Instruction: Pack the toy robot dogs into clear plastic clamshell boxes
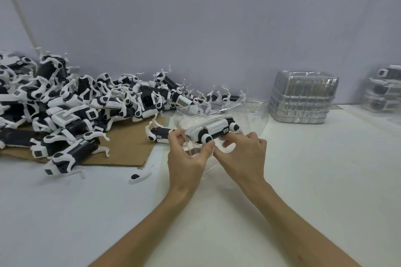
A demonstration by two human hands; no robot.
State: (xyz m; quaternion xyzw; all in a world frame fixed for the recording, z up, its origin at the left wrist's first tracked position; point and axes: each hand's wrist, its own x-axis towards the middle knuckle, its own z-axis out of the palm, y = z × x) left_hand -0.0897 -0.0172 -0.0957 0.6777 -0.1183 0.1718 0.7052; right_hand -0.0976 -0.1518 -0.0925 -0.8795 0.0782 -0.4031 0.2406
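Here, head view. 1 toy robot dog (213, 131) is held over the open clamshell box (257, 112), near the middle of the bench (325, 169) and just right of the cardboard sheet (130, 149). The left hand (186, 156) pinches the dog's near left end between curled thumb and fingers. The right hand (243, 154) is curled against its right end, fingertips tucked under the body. Both hands are thus clamped on the dog. Whether the left hand also grips the box rim cannot be told through the clear plastic. The dog's legs look folded close to its body, though its far side is hidden.

Judged step: seating the dog in the box's lower half. To do it well, keep the body level, line it up with the moulded recess, press down evenly with both hands, and check that no leg lies across the rim before the lid comes over.

The pile of dogs (76, 102) lies to the left, the stack of empty clamshells (303, 97) to the right. 1 loose leg (141, 175) lies on the bench.
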